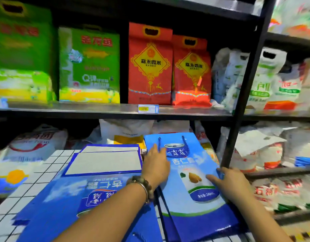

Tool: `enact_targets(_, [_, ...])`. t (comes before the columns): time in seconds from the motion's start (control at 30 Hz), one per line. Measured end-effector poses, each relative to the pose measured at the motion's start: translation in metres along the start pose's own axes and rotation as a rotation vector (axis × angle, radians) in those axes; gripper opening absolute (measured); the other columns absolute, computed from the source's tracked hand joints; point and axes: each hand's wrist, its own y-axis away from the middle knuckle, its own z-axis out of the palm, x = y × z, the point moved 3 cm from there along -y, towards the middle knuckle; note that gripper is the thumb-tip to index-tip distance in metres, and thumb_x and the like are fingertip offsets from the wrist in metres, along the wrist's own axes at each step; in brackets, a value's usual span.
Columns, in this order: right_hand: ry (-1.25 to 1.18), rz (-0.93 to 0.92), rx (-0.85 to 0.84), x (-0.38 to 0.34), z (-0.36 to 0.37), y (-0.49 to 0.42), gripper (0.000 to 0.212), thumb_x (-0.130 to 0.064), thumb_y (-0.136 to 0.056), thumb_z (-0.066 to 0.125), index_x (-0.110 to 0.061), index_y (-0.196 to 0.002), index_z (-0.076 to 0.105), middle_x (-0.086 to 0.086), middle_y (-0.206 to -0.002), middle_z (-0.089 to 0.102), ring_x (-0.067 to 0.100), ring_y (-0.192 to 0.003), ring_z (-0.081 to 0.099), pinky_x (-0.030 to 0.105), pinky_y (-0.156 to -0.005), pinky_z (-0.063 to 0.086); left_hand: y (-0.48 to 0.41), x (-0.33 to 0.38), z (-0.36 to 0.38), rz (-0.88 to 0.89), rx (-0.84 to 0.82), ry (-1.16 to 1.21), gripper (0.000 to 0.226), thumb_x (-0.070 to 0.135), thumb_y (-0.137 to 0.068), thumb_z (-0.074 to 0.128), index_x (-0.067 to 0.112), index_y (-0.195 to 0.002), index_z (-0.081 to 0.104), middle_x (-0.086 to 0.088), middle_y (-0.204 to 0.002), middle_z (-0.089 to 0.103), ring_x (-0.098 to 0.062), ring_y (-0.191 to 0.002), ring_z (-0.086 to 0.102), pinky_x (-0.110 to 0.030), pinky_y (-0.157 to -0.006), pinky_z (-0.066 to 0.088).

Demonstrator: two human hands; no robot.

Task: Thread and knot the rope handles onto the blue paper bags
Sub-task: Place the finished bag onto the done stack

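Observation:
A blue paper bag (191, 175) lies flat at centre right, its dark blue rope handle (185, 144) hanging in a loop over the top of its printed face. My left hand (156, 165) rests flat on the bag's left edge, fingers straight and pointing at the handle. My right hand (229, 182) presses the bag's right edge with the fingers spread. A stack of flat blue bags (66, 198) lies to the left, upside down to me, its white inner flap (105, 162) folded open. A loose rope (165, 206) runs under the bag between the two piles.
The bags lie on a white tiled table (28, 186). Behind it stand black metal shelves (115, 110) with green and red rice bags above and white sacks below. A black upright post (241, 95) rises just right of the bag.

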Motion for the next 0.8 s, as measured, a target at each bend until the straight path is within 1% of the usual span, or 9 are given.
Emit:
enact_targets(0.03, [0.079, -0.010, 0.032, -0.002, 0.000, 0.000, 0.053, -0.065, -0.080, 0.048, -0.022, -0.110, 0.060, 0.007, -0.109, 0.053, 0.027, -0.104, 0.053, 0.034, -0.082, 0.044, 0.006, 0.006, 0.008, 0.070, -0.082, -0.084, 0.050, 0.036, -0.094, 0.039, 0.015, -0.139, 0.032, -0.017, -0.148, 0.024, -0.033, -0.135, 0.024, -0.041, -0.110, 0.022])
enact_targets(0.1, [0.177, -0.098, 0.095, -0.009, 0.001, 0.000, 0.049, -0.062, -0.083, 0.045, -0.024, -0.111, 0.059, 0.004, -0.119, 0.049, 0.024, -0.111, 0.049, 0.033, -0.086, 0.041, 0.017, 0.011, 0.025, 0.123, -0.285, -0.172, 0.060, 0.050, -0.094, 0.028, 0.021, -0.146, 0.019, -0.015, -0.155, 0.005, -0.032, -0.142, 0.006, -0.046, -0.115, 0.007])
enact_targets(0.17, [0.141, -0.258, 0.067, -0.021, 0.009, 0.001, 0.054, -0.061, -0.086, 0.042, -0.027, -0.127, 0.049, 0.006, -0.142, 0.036, 0.024, -0.128, 0.037, 0.034, -0.099, 0.034, 0.021, 0.006, 0.036, 0.132, -0.413, -0.200, 0.063, 0.055, -0.094, 0.020, 0.027, -0.148, 0.003, -0.009, -0.155, -0.014, -0.029, -0.143, -0.012, -0.046, -0.115, -0.005])
enact_targets(0.23, [0.101, -0.371, -0.079, -0.031, 0.022, 0.002, 0.064, -0.063, -0.088, 0.030, -0.028, -0.141, 0.031, 0.003, -0.154, 0.016, 0.021, -0.140, 0.018, 0.037, -0.111, 0.022, 0.017, 0.001, 0.039, 0.123, -0.473, -0.206, 0.064, 0.057, -0.094, 0.017, 0.029, -0.148, -0.002, -0.007, -0.154, -0.020, -0.027, -0.142, -0.017, -0.045, -0.115, -0.007])
enact_targets(0.3, [0.108, -0.359, -0.296, -0.035, 0.032, 0.002, 0.064, -0.059, -0.092, 0.025, -0.028, -0.147, 0.013, 0.002, -0.156, 0.000, 0.019, -0.143, 0.002, 0.041, -0.114, 0.009, 0.011, 0.000, 0.040, 0.132, -0.527, -0.234, 0.064, 0.059, -0.093, 0.015, 0.030, -0.147, -0.004, -0.006, -0.153, -0.022, -0.026, -0.141, -0.018, -0.045, -0.115, -0.007])
enact_targets(0.37, [0.125, -0.327, -0.415, -0.034, 0.035, 0.001, 0.068, -0.061, -0.091, 0.024, -0.028, -0.147, 0.004, 0.002, -0.156, -0.009, 0.020, -0.143, -0.006, 0.044, -0.114, 0.002, 0.008, 0.001, 0.043, 0.120, -0.580, -0.243, 0.064, 0.060, -0.093, 0.015, 0.031, -0.147, -0.005, -0.005, -0.153, -0.023, -0.026, -0.141, -0.018, -0.045, -0.115, -0.007])
enact_targets(0.57, [0.226, -0.303, -0.522, -0.037, 0.041, -0.001, 0.075, -0.065, -0.088, 0.020, -0.024, -0.147, -0.004, 0.005, -0.155, -0.015, 0.020, -0.143, -0.012, 0.049, -0.113, -0.001, 0.005, -0.003, 0.050, 0.086, -0.656, -0.307, 0.064, 0.061, -0.092, 0.012, 0.032, -0.146, -0.007, -0.005, -0.153, -0.024, -0.026, -0.142, -0.017, -0.045, -0.115, -0.007])
enact_targets(0.73, [0.246, -0.260, -0.570, -0.041, 0.041, -0.003, 0.078, -0.067, -0.087, 0.019, -0.022, -0.147, -0.004, 0.007, -0.155, -0.015, 0.021, -0.143, -0.011, 0.052, -0.113, -0.002, 0.010, 0.010, 0.038, 0.167, -0.563, -0.635, 0.065, 0.061, -0.091, 0.006, 0.030, -0.147, -0.004, -0.008, -0.155, -0.013, -0.027, -0.143, -0.010, -0.050, -0.113, -0.013])
enact_targets(0.8, [0.306, -0.268, -0.536, -0.044, 0.036, -0.005, 0.081, -0.069, -0.085, 0.017, -0.020, -0.147, -0.001, 0.010, -0.156, -0.008, 0.023, -0.143, -0.007, 0.054, -0.111, -0.001, 0.013, 0.024, 0.021, 0.226, -0.548, -0.707, 0.070, 0.066, -0.088, 0.008, 0.029, -0.147, 0.001, -0.009, -0.156, -0.006, -0.028, -0.143, -0.006, -0.051, -0.112, -0.012])
